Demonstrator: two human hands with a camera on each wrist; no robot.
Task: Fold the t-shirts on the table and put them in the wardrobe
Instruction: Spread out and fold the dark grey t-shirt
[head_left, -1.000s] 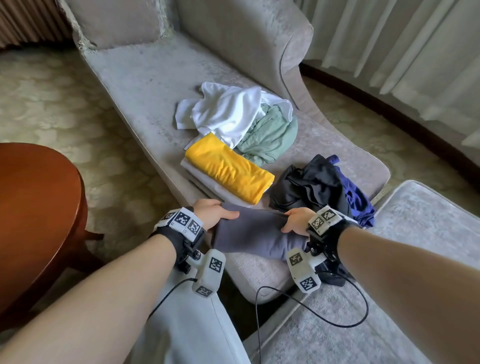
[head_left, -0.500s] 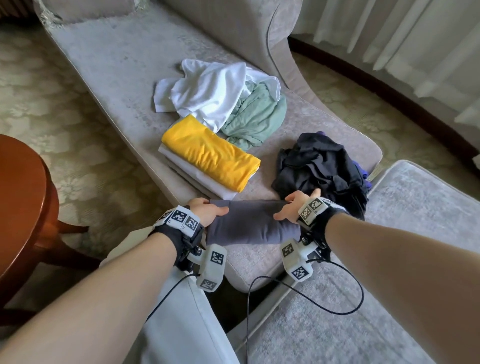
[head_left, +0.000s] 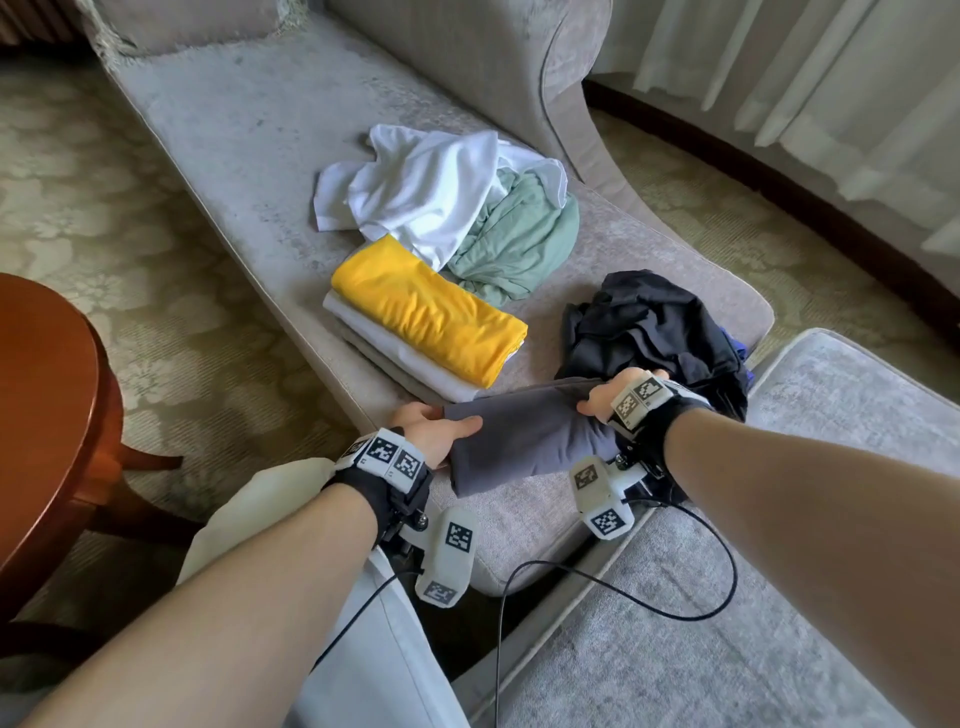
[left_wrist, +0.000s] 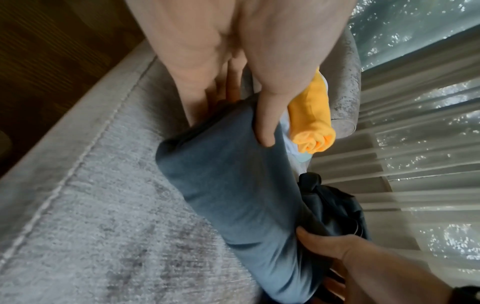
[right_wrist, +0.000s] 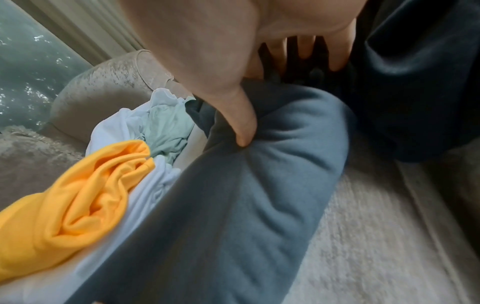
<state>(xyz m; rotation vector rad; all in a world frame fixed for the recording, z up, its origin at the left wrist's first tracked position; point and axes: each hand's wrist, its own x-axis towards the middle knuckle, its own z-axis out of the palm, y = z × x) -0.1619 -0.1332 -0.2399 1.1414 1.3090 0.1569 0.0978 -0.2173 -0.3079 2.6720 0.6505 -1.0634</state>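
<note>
1. I am looking down at a pale grey chaise (head_left: 218, 130). My left hand (head_left: 434, 428) and my right hand (head_left: 615, 397) each grip one end of a folded grey t-shirt (head_left: 524, 441), with the thumb on top and the fingers tucked underneath.

2. The grey t-shirt hangs between my hands at the near edge of the chaise. I cannot tell whether its underside touches the cushion.

3. Just beyond it sits a stack of folded shirts (head_left: 415, 358) with a yellow t-shirt (head_left: 431, 317) on top. This looks like where the grey one belongs.

4. Risk: the fold sags in the middle. If I draw my hands closer or loosen either thumb, I judge the layers could slide open and need refolding.

5. Risk: my right hand is touching a crumpled dark pile of clothes (head_left: 649, 327). Its fingers could snag that cloth and drag it along.

6. Risk: the grey shirt's far edge is very near the stack. Swinging it over too low could push the yellow t-shirt askew.

7. Risk: the stack lies close to the chaise's left edge, so an off-centre landing could tip it toward the carpet (head_left: 156, 312).

8. A loose white t-shirt (head_left: 426, 187) and a green t-shirt (head_left: 519, 244) lie crumpled behind the stack, touching it, and are not yet folded. No wardrobe is in view.
</note>
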